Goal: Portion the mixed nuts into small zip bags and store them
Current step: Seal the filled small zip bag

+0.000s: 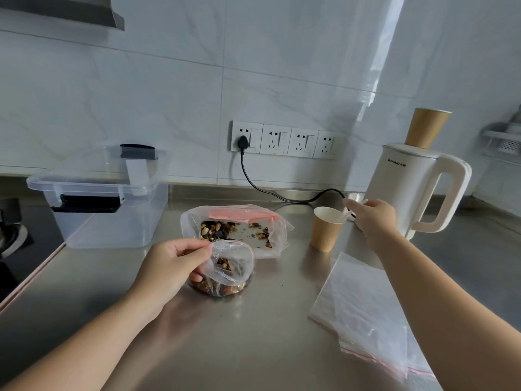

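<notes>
Left of the cup by a long way sits a clear box with its lid on, likely waiting for the full bags. Nearer the cup, the left hand pinches the rim of a small bag of nuts and holds its mouth open, so more can go in. Behind it, just left of the cup, lies the big nut bag, nearly empty. Over the cup, the right hand curls its fingers round a white spoon resting in it. Right of the cup stands a kettle marked "CHIGO". In front lie spare bags.
</notes>
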